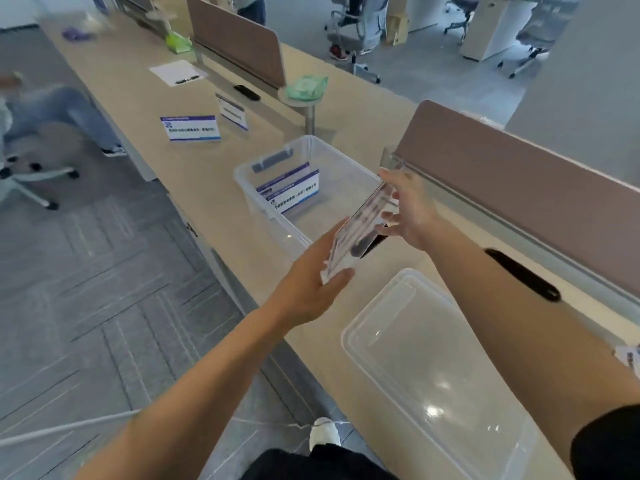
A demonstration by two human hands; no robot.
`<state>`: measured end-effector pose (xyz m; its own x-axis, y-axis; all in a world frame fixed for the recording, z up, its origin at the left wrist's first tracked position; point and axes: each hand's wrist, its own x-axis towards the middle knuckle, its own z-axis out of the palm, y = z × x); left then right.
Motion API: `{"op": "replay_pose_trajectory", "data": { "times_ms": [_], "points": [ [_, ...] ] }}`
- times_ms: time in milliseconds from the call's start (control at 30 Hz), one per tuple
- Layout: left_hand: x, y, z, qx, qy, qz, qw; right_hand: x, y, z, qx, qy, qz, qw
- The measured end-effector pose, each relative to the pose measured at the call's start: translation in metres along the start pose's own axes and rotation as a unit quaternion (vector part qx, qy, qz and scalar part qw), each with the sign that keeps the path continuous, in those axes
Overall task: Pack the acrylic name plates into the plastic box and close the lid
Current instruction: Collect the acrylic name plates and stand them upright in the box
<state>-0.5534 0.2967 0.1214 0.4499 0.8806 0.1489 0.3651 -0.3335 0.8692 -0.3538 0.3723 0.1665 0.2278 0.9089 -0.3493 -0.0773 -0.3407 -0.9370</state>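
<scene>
Clear acrylic name plate with a printed paper insert: held tilted in the air above the near end of the transparent rectangular plastic box, which stands midway along the pale wood-toned desk. My left hand pinches its lower corner between thumb and fingers. My right hand lies with spread, fairly straight fingers against the upper end, steadying rather than clasping.

Judged light, rigid and slick-faced, liable to scratch, and to chip at the corners if dropped. Best held by the edges, off the printed face.

Two blue-and-white plates lean inside the box at its far end. Two more standing plates remain further along the desk. Transparent flat lid lies at the desk's near end, off the box.
</scene>
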Motion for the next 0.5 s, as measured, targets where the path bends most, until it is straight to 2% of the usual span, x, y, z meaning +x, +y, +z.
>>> {"op": "replay_pose_trajectory", "data": {
  "times_ms": [67, 200, 300, 500],
  "points": [
    [0.015, -0.007, -0.014, -0.058, -0.004, -0.016, 0.998, 0.022, -0.005, 0.014, 0.01, -0.011, -0.004, 1.0],
    [0.044, -0.016, -0.042, -0.195, 0.001, -0.13, 0.972, 0.057, -0.009, 0.038, 0.005, 0.002, -0.028, 1.0],
    [0.072, -0.024, -0.063, -0.215, 0.019, -0.181, 0.96, 0.083, -0.013, 0.055, 0.017, 0.003, -0.043, 0.999],
    [0.114, -0.079, -0.107, -0.221, 0.005, -0.176, 0.959, 0.128, -0.02, 0.099, 0.019, -0.003, -0.057, 0.998]
  ]
}}
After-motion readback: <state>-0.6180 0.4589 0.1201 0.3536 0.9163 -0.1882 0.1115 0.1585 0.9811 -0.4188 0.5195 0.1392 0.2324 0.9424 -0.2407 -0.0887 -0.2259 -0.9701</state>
